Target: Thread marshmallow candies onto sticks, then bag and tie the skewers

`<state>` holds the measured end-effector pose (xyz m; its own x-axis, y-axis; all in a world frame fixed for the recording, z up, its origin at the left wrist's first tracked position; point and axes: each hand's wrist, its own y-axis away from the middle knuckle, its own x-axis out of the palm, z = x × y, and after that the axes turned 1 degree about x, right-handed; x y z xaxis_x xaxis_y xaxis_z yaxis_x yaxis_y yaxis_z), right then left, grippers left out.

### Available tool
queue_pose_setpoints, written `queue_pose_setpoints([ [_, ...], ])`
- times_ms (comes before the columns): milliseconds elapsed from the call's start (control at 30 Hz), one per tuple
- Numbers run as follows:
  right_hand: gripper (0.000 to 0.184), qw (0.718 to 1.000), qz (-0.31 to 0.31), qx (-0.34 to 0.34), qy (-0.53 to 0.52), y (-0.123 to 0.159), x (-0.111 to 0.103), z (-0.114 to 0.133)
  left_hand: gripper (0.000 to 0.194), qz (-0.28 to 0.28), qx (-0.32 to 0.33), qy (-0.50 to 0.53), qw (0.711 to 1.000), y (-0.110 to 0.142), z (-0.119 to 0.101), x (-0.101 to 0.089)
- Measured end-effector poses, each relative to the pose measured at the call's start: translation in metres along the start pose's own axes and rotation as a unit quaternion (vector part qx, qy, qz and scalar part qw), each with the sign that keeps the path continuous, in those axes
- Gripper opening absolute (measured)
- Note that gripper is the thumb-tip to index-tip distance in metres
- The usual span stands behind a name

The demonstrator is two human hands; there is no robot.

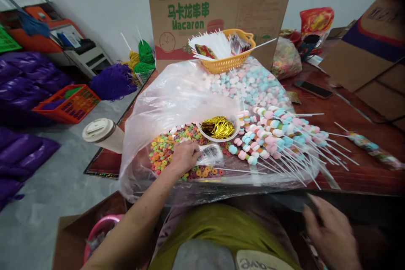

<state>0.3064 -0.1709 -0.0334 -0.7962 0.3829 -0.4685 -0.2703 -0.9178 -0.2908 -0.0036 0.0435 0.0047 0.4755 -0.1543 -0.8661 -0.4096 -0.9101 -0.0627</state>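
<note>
My left hand (185, 156) is over the ring-shaped cereal, its fingers closed on the edge of a clear plastic packet (210, 155) with a barcode print. Colourful cereal rings (161, 152) lie around it on the clear plastic sheet, with a white stick (242, 171) just right of the packet. Below the table's front edge, my right hand (332, 230) is blurred, fingers apart and holding nothing visible. A partly hidden wrapped item (313, 249) shows beneath it. Skewers of pastel marshmallows (278, 135) are piled to the right, beside a bowl (232, 137) of gold twist ties (218, 127).
An orange basket (226, 65) of white sticks stands behind loose marshmallows (253, 82). A wrapped skewer (373, 147) and a phone (313, 88) lie at right. A lidded cup (103, 133) stands at the left edge. Cardboard boxes (196, 8) rise behind.
</note>
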Motion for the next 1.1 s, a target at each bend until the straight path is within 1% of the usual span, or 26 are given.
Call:
queue_pose_setpoints([
  [33, 0.023, 0.996, -0.048, -0.012, 0.069, -0.013, 0.02, 0.005, 0.012, -0.015, -0.011, 0.05, 0.999, 0.004, -0.001, -0.004],
  [67, 0.021, 0.997, -0.026, -0.02, 0.077, -0.025, 0.042, 0.016, 0.012, -0.033, -0.029, 0.119, 0.992, 0.009, -0.003, -0.008],
  [100, 0.018, 0.998, 0.033, -0.041, 0.033, -0.037, 0.064, 0.03, 0.012, -0.053, -0.058, 0.209, 0.975, 0.016, -0.007, -0.012],
  [133, 0.015, 0.996, 0.07, -0.049, -0.021, -0.048, 0.086, 0.047, 0.014, -0.076, -0.093, 0.314, 0.942, 0.024, -0.012, -0.015],
  [167, 0.018, 0.989, 0.131, -0.015, -0.062, -0.057, 0.107, 0.065, 0.017, -0.1, -0.131, 0.422, 0.891, 0.031, -0.018, -0.016],
  [200, 0.028, 0.978, 0.174, 0.031, -0.106, -0.064, 0.126, 0.082, 0.021, -0.122, -0.167, 0.525, 0.825, 0.038, -0.025, -0.016],
  [267, 0.045, 0.931, 0.266, 0.102, -0.228, -0.072, 0.157, 0.107, 0.029, -0.166, -0.221, 0.663, 0.696, 0.05, -0.038, -0.01],
  [300, 0.042, 0.908, 0.287, 0.13, -0.276, -0.074, 0.169, 0.113, 0.031, -0.187, -0.238, 0.701, 0.646, 0.053, -0.043, -0.005],
  [333, 0.036, 0.89, 0.293, 0.157, -0.311, -0.075, 0.176, 0.116, 0.032, -0.207, -0.248, 0.724, 0.61, 0.056, -0.046, 0.0],
  [367, 0.03, 0.881, 0.289, 0.177, -0.331, -0.074, 0.18, 0.115, 0.032, -0.224, -0.25, 0.737, 0.587, 0.057, -0.047, 0.005],
  [400, 0.028, 0.879, 0.279, 0.195, -0.335, -0.073, 0.181, 0.112, 0.031, -0.239, -0.249, 0.741, 0.576, 0.058, -0.047, 0.01],
  [433, 0.029, 0.88, 0.267, 0.21, -0.332, -0.071, 0.18, 0.108, 0.03, -0.252, -0.244, 0.74, 0.574, 0.058, -0.046, 0.014],
  [533, 0.041, 0.872, 0.252, 0.232, -0.349, -0.064, 0.171, 0.099, 0.028, -0.282, -0.23, 0.73, 0.579, 0.053, -0.044, 0.023],
  [600, 0.051, 0.869, 0.244, 0.226, -0.367, -0.063, 0.169, 0.098, 0.029, -0.288, -0.22, 0.731, 0.578, 0.048, -0.046, 0.027],
  [667, 0.042, 0.881, 0.228, 0.212, -0.357, -0.065, 0.17, 0.098, 0.029, -0.27, -0.21, 0.73, 0.592, 0.046, -0.049, 0.029],
  [700, 0.034, 0.892, 0.214, 0.211, -0.339, -0.068, 0.17, 0.098, 0.028, -0.258, -0.208, 0.717, 0.613, 0.046, -0.05, 0.029],
  [733, 0.029, 0.903, 0.203, 0.212, -0.314, -0.071, 0.168, 0.096, 0.025, -0.255, -0.207, 0.687, 0.648, 0.048, -0.05, 0.026],
  [767, 0.027, 0.915, 0.204, 0.207, -0.281, -0.074, 0.166, 0.095, 0.024, -0.267, -0.201, 0.633, 0.698, 0.051, -0.049, 0.023],
  [800, 0.026, 0.928, 0.217, 0.188, -0.236, -0.076, 0.161, 0.092, 0.025, -0.287, -0.186, 0.558, 0.756, 0.056, -0.048, 0.017],
  [867, 0.023, 0.951, 0.265, 0.1, -0.121, -0.08, 0.149, 0.089, 0.041, -0.323, -0.112, 0.332, 0.879, 0.064, -0.045, 0.004],
  [900, 0.021, 0.953, 0.293, 0.041, -0.064, -0.081, 0.142, 0.088, 0.046, -0.289, -0.054, 0.222, 0.93, 0.068, -0.044, -0.003],
  [933, 0.021, 0.949, 0.314, -0.017, -0.017, -0.081, 0.135, 0.088, 0.043, -0.22, 0.005, 0.137, 0.966, 0.07, -0.044, -0.009],
  [967, 0.021, 0.943, 0.325, -0.064, 0.016, -0.082, 0.129, 0.089, 0.034, -0.147, 0.057, 0.073, 0.985, 0.071, -0.044, -0.013],
  [1033, 0.024, 0.936, 0.334, -0.107, 0.035, -0.084, 0.12, 0.092, 0.009, -0.023, 0.118, 0.023, 0.993, 0.069, -0.047, -0.017],
  [1067, 0.024, 0.937, 0.333, -0.104, 0.025, -0.086, 0.116, 0.093, 0.005, 0.012, 0.129, 0.028, 0.991, 0.067, -0.049, -0.017],
  [1100, 0.023, 0.94, 0.329, -0.092, 0.006, -0.087, 0.113, 0.094, 0.011, 0.033, 0.132, 0.045, 0.99, 0.064, -0.05, -0.016],
])
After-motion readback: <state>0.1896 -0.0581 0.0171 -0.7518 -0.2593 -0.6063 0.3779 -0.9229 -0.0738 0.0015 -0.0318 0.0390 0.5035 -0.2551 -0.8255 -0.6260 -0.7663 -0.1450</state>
